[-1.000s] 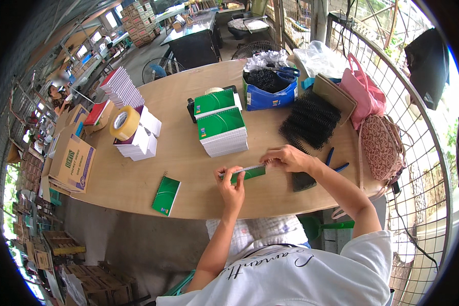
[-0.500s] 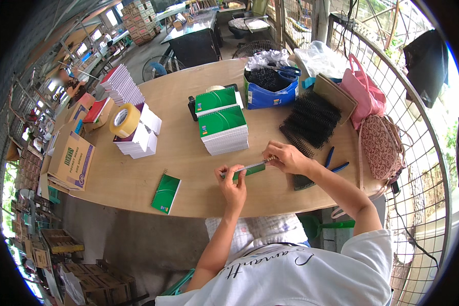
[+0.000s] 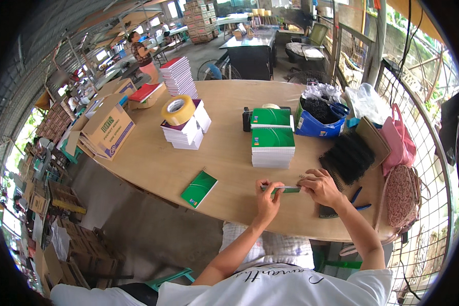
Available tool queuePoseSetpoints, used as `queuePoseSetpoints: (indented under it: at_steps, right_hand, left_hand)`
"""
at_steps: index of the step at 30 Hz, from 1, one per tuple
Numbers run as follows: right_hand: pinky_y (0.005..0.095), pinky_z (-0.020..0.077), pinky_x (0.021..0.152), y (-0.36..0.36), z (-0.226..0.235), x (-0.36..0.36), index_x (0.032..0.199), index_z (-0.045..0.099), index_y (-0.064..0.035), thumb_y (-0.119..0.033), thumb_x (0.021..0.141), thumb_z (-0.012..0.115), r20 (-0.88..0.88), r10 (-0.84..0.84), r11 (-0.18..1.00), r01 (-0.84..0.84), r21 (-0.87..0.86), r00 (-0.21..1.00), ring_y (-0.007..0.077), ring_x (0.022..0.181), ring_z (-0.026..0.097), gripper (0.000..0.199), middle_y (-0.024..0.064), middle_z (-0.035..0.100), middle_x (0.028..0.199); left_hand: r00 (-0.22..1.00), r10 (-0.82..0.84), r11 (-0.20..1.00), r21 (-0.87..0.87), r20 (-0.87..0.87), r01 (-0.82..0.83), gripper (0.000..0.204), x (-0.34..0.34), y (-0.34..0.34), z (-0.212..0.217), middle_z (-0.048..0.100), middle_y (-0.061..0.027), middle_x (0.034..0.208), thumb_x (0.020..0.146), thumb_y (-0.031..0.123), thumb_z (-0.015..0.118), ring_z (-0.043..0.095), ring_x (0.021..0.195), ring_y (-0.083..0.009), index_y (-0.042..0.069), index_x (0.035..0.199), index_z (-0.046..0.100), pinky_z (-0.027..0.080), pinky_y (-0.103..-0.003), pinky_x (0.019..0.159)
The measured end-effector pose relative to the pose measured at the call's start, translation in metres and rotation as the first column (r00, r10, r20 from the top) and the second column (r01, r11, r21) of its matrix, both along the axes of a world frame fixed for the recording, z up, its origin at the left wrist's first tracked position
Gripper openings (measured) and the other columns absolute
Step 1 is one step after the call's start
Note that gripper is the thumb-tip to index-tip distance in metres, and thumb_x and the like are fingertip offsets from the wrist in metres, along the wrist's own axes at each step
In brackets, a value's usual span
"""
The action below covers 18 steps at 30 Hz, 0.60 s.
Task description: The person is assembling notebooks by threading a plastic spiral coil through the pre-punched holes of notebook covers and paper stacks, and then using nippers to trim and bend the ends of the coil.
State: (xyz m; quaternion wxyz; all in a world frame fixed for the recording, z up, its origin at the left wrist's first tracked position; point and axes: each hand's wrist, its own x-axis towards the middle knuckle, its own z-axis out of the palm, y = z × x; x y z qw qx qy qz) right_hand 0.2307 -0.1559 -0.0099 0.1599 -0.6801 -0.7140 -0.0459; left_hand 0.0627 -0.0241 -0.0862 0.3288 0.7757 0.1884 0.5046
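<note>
A small green-covered notebook [image 3: 289, 189] is held edge-up above the near part of the table, its white page edge on top. My left hand [image 3: 269, 201] grips its left end between thumb and fingers. The fingers of my right hand [image 3: 321, 187] are pinched at its right end; a bit of thin dark coil seems to show by the fingertips, too small to be sure. To the left lies a single green spiral notebook [image 3: 199, 189]. Beyond my hands stand two stacks of green notebooks, the nearer stack [image 3: 273, 148] in front of the farther stack [image 3: 271, 118].
Black binding coils [image 3: 348, 157] and blue-handled pliers [image 3: 358, 199] lie right. Behind are a blue bag of black coils [image 3: 319, 125], a pink bag [image 3: 399, 145] and a patterned bag [image 3: 403, 196]. Left stand a tape roll [image 3: 179, 110] on notebooks and a cardboard box [image 3: 107, 127].
The view has swung left and up, so the table appears lower and further right; a standing person shows at the far left. Both hands still hold the notebook, which is now more level.
</note>
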Motion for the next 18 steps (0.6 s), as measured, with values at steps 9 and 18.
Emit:
queuePoseSetpoints:
  at_steps: [9,18]
  right_hand:
    - [0.0451,0.0407,0.103,-0.018,0.022,0.019,0.131,0.057,-0.0083,-0.037,0.085,0.069,-0.28,-0.154,0.872,0.263,0.412,0.948,0.041,0.124,0.049,0.056,0.0186,0.055,0.133]
    - [0.0464,0.0408,0.101,-0.114,-0.002,-0.014,0.112,0.065,-0.0118,-0.026,0.07,0.081,0.001,-0.412,0.911,0.411,-0.037,0.911,0.0395,0.121,0.046,0.047,0.0221,0.051,0.127]
  left_hand:
    - [0.99,-0.11,0.979,-0.181,-0.083,0.094,0.01,-0.014,0.002,0.024,0.061,-0.0097,0.093,0.085,0.009,0.072,0.053,0.098,-0.0255,0.008,0.094,0.067,0.045,-0.037,0.081]
    - [0.959,-0.249,0.965,-0.118,-0.133,0.234,0.018,-0.046,0.047,0.002,0.059,-0.0076,0.092,0.082,0.014,0.076,0.05,0.096,-0.0265,0.006,0.093,0.065,0.043,-0.039,0.085]
